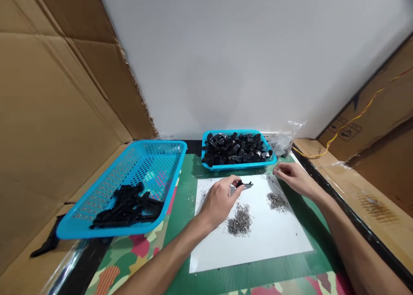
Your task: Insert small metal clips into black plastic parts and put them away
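Note:
My left hand (222, 199) is closed over the white sheet (258, 239), with a small black plastic part (248, 185) between thumb and fingers. Off the sheet's far right corner, my right hand (293, 178) has its fingertips pinched together; what they hold, if anything, is too small to name. Below my left hand lies a pile of small bent metal pieces (239, 221). A smaller pile of tiny metal pieces (276, 202) sits on the sheet nearer my right hand.
Behind the sheet stands a blue basket (238, 167) full of black parts, with a clear plastic bag (282, 143) beside it. At left, a larger blue basket (97, 233) holds long black parts (129, 207). Cardboard walls (58, 93) flank the table; a yellow wire (342, 130) hangs at right.

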Motion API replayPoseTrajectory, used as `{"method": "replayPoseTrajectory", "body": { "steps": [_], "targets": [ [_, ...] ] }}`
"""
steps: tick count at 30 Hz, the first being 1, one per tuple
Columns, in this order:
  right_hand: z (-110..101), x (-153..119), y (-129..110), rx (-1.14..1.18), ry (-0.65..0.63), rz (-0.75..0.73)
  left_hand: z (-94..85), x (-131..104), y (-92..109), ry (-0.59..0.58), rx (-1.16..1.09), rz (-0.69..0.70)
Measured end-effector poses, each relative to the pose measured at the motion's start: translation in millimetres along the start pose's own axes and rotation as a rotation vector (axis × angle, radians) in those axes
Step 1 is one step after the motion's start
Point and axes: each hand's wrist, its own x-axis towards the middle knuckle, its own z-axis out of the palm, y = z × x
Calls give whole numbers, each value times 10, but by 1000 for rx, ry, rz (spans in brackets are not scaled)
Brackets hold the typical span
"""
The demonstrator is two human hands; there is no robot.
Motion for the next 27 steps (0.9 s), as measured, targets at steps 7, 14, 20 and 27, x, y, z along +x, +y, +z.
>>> {"method": "replayPoseTrajectory", "body": {
  "steps": [7, 14, 20, 27],
  "targets": [
    [102, -67, 61, -60, -38, 69, -17, 22, -41, -13, -112, -29],
    [109, -48, 78, -56, -23, 122, -41, 41, -9, -71, -100, 2],
    [97, -58, 97, -13, -56, 135, -36, 21, -20, -125, 34, 61],
    [129, -85, -49, 77, -110, 108, -15, 0, -13, -181, 146, 254]
  ]
}}
